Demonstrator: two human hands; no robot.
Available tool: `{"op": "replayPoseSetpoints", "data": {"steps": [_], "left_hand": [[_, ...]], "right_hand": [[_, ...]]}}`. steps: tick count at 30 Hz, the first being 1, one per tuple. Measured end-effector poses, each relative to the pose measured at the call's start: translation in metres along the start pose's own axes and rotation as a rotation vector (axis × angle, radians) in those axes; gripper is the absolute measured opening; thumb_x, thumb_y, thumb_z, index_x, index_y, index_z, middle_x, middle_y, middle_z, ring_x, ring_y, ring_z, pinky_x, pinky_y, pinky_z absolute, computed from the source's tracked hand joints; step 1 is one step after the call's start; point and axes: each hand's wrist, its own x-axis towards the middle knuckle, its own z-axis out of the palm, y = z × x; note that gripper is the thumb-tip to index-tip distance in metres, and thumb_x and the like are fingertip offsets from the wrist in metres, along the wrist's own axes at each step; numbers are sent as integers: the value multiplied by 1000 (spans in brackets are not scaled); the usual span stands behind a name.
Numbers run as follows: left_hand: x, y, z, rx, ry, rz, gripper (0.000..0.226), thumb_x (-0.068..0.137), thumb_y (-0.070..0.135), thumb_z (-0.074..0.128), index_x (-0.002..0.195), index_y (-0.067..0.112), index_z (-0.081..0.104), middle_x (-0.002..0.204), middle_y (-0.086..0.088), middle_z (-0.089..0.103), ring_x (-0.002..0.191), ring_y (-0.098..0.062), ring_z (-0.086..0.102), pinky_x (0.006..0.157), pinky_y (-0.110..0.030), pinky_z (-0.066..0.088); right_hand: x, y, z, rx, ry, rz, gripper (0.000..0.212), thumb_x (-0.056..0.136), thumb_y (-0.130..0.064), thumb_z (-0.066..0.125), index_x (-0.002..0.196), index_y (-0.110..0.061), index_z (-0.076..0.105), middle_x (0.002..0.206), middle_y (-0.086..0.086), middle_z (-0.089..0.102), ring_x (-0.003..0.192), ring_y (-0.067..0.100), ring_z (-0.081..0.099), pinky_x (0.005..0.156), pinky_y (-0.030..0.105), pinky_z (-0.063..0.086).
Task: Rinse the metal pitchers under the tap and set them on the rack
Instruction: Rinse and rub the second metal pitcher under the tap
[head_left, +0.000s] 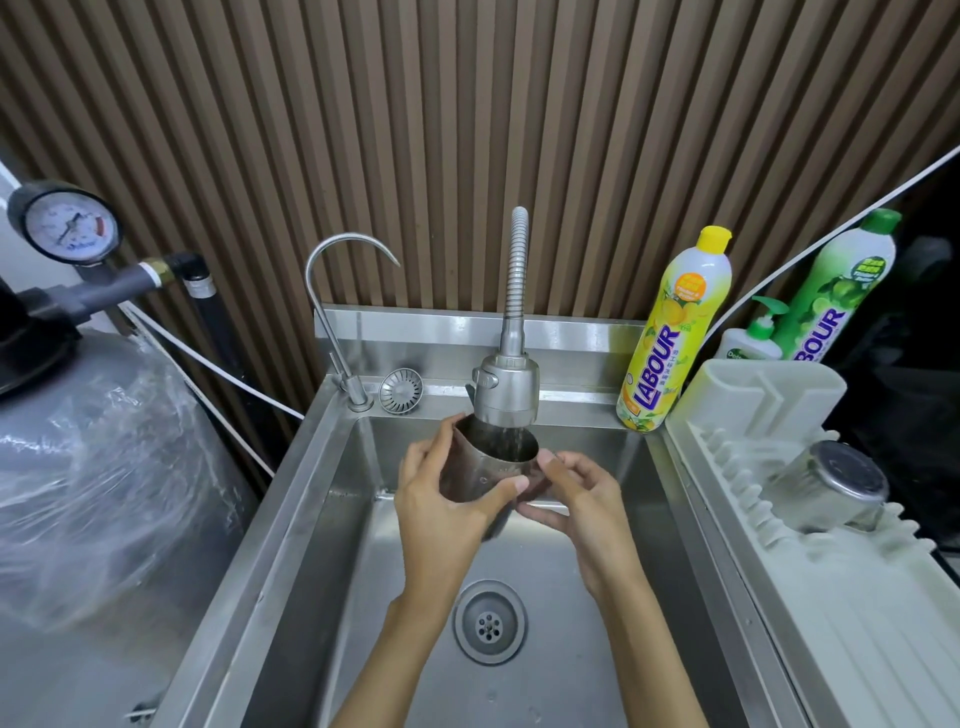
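Left hand (441, 512) wrapped round pitcher (485, 470), thumb across front. Right hand (584, 512) fingers bent, pinching pitcher's other side. Pitcher upright over sink (291, 519), right under tap (506, 387); water running into it. Second pitcher (831, 488) upside down on white rack (841, 613), right of sink.

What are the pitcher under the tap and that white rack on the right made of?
The pitcher looks like stainless steel: brushed grey, softly reflective. The rack seems to be moulded plastic: matte off-white, with ribbed slots.
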Motion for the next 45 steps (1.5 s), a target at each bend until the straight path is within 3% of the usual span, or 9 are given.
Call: {"op": "replayPoseSetpoints", "data": {"steps": [6,11,15,20,26,33,37,41,45], "left_hand": [[-6,-4,10,8,-102,-132,48,55,40,87,93,45,58,86,10,59,84,2,59,68,-4,43],[2,-10,20,-327,-281,-244,52,66,3,81,111,20,62,106,-5,72,92,-6,68,76,-12,49],[14,-12,20,-366,-188,-154,86,61,-3,81,132,30,45,132,3,57,120,-7,54,102,-22,43],[13,-4,5,-92,-147,34,87,54,27,83,130,35,42,125,22,48,121,-3,46,104,-26,40],[-5,1,5,77,4,-74,72,46,71,64,108,35,62,88,6,54,89,-12,58,80,-17,45],[-4,-4,19,-262,-221,-162,46,61,38,82,101,19,67,96,-2,72,94,-14,67,77,-12,47],[12,-4,24,-412,-208,-115,65,63,4,83,121,16,57,116,-2,67,109,-10,62,85,-14,49],[24,-7,14,-219,-143,61,84,54,18,84,119,50,43,126,26,48,119,10,47,98,-10,38],[18,2,1,26,-68,104,81,51,41,84,121,47,44,107,25,42,105,7,46,90,-7,36]], "right_hand": [[-2,-17,-8,-359,257,-109,13,81,-21,70,80,-12,60,77,6,71,73,16,68,66,35,59],[-6,-21,-2,-444,240,-331,22,83,-8,65,74,-24,54,86,-8,67,74,-9,61,68,1,42],[7,-6,1,-17,60,-237,20,88,1,55,76,-11,45,108,-2,67,101,3,63,90,17,47],[13,12,0,198,-87,-10,12,92,-10,52,82,-6,47,93,19,61,90,28,63,91,38,54],[1,-7,-3,-201,65,6,22,88,-21,62,81,-1,59,66,6,66,61,12,65,58,32,60],[-13,-37,2,-785,380,-391,14,82,-25,66,79,-15,57,72,-3,62,73,18,59,68,28,41],[-2,-23,6,-487,297,-431,4,87,-15,61,90,-18,60,82,-16,65,71,-2,58,67,9,42],[14,-2,5,-52,80,-194,12,90,-8,57,79,-9,51,97,0,69,93,18,64,92,30,49],[8,5,4,111,-66,-35,18,91,-13,55,76,-6,50,71,6,67,76,22,67,77,32,58]]}}
